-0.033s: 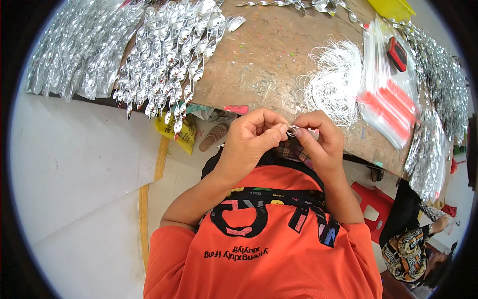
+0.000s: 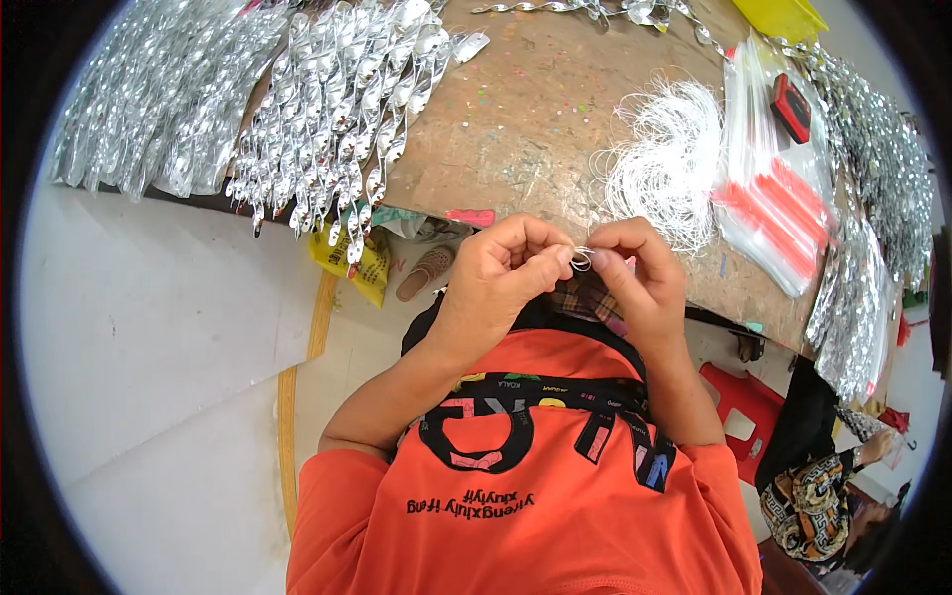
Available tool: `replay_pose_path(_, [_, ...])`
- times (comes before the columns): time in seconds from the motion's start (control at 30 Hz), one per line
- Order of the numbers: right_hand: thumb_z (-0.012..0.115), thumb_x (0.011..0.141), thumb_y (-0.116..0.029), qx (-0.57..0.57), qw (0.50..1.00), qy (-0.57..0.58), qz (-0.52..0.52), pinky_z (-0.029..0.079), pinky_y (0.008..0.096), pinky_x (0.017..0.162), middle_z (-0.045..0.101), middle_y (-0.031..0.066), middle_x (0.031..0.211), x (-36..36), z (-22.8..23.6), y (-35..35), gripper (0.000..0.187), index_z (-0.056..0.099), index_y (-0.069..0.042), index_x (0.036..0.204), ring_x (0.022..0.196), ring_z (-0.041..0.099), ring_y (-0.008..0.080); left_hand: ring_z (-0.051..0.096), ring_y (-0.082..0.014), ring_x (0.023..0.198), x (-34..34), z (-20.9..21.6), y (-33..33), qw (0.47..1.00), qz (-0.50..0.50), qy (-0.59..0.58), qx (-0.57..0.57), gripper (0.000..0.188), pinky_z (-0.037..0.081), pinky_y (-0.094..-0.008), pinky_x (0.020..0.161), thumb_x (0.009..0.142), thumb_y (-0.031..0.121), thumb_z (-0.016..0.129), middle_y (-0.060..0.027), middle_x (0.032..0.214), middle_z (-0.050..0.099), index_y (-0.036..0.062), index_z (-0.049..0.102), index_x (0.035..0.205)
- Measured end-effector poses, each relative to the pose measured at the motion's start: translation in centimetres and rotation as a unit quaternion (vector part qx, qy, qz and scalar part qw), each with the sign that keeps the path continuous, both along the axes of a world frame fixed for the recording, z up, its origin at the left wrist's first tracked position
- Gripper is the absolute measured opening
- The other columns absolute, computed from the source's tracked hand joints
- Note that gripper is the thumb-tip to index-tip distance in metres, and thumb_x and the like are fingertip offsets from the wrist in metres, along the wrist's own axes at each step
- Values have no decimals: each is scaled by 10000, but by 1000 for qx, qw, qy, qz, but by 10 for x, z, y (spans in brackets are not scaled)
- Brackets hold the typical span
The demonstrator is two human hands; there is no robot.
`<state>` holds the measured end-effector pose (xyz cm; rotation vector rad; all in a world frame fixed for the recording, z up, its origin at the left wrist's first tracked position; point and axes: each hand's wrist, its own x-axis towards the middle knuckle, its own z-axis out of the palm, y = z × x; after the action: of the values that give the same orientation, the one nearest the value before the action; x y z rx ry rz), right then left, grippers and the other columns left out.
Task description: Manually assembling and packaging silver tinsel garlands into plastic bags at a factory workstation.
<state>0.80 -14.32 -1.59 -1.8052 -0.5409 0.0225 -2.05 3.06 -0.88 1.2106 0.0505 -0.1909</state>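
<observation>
Just off the table's near edge, a small loop of thin white string shows between my fingertips. My left hand pinches one side of it between thumb and forefinger, the other fingers curled in. On the other side, the thumb and forefinger of my right hand close on the string. Much of the string is hidden by my fingers. Beyond my right hand, a tangled bundle of similar white string lies on the brown table.
Twisted silver foil strips hang over the table edge at left, with wrapped silver strips beside them. Clear bags with red ends lie right, carrying a red-and-black box. More silver strips and another person are farther right.
My right thumb and forefinger have shifted very slightly, and the small string loop has changed shape a little. The left hand looks still.
</observation>
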Motion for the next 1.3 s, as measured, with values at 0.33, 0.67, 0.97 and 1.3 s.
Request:
replay_pose_path(0.33, [613,750,2,-44,993,-107,38,397,250,697,559,61,872,7,7,-1,176,564,-8,919,754,505,128,540,-71,714,0,-1,-1,999,-11,27,-35,132,419,-194,633,865,137,572,-29,780,593,11,583,903])
replay_pose_path(0.67, [536,868,-54,79,992,96,-29,395,207,686,550,25,845,7,2,-4,72,552,-5,918,758,480,82,529,-70,735,0,-3,-2,999,-46,8,1,170,417,-197,658,897,183,539,-16,814,577,18,564,929])
replay_pose_path(0.97, [594,818,-85,68,994,82,5,394,223,714,542,15,886,5,15,-4,129,561,-9,917,766,488,100,502,-63,719,1,-3,-2,999,-40,2,4,172,408,-195,660,905,193,527,-10,807,567,25,559,922])
replay_pose_path(1.3, [569,838,-51,69,977,198,38,385,199,723,532,0,853,5,9,-5,46,556,-18,868,789,479,63,505,-65,718,-1,-7,-5,998,-55,-14,14,172,413,-194,655,910,195,522,-14,788,563,27,557,928])
